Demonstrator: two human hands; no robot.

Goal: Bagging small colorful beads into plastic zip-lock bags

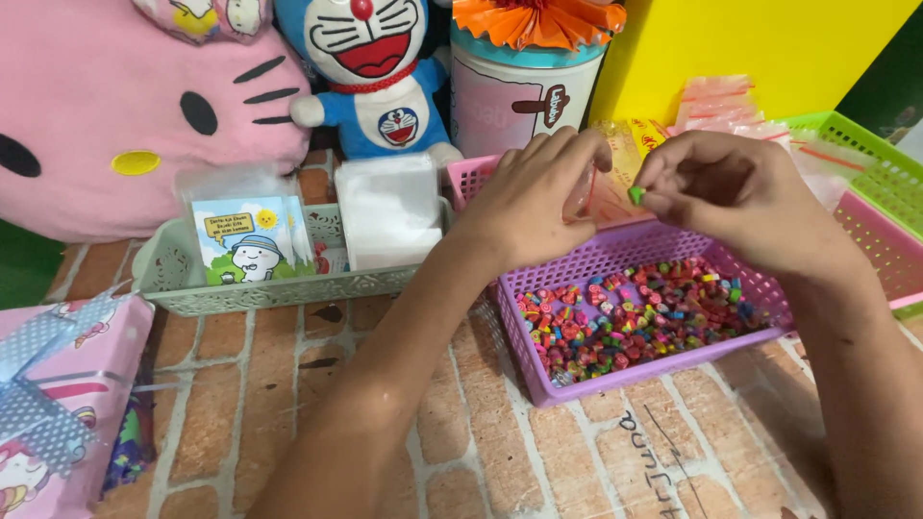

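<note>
Our left hand [534, 197] pinches a clear bag [594, 187] shut-fingered; our right hand [740, 197] grips a green bead [636, 195] at its fingertips, above the purple basket [577, 384] of beads [635, 322].

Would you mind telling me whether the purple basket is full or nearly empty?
Partly full: small colourful beads cover the floor of the purple basket, well below its rim.

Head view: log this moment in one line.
left hand: holds small clear bag | right hand: pinches green bead | below: purple basket of mixed beads
</note>
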